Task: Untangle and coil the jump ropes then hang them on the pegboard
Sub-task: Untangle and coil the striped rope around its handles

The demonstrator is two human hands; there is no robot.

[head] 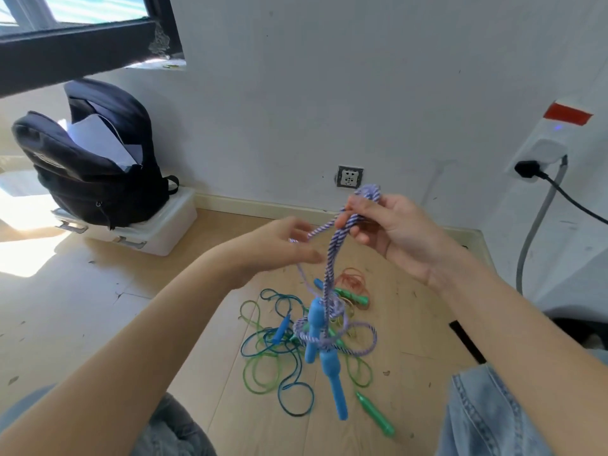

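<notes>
A purple-and-white twisted jump rope [330,258] hangs in the air above the floor, its two blue handles [329,363] dangling in a knot of loops. My right hand [391,232] pinches the top bend of this rope between thumb and fingers. My left hand [283,245] is blurred, fingers extended, touching a strand of the same rope just left of it. On the wooden floor below lie tangled thin ropes: a green one [260,373] with green handles [375,414], a dark blue one [296,399], and an orange one [353,281]. No pegboard is in view.
A black backpack [95,166] sits on a white plastic box [148,232] at the left by the wall. A wall socket [349,177] is behind the rope. A white power strip [539,156] with a black cable hangs at the right. My knees in jeans [477,419] frame the bottom.
</notes>
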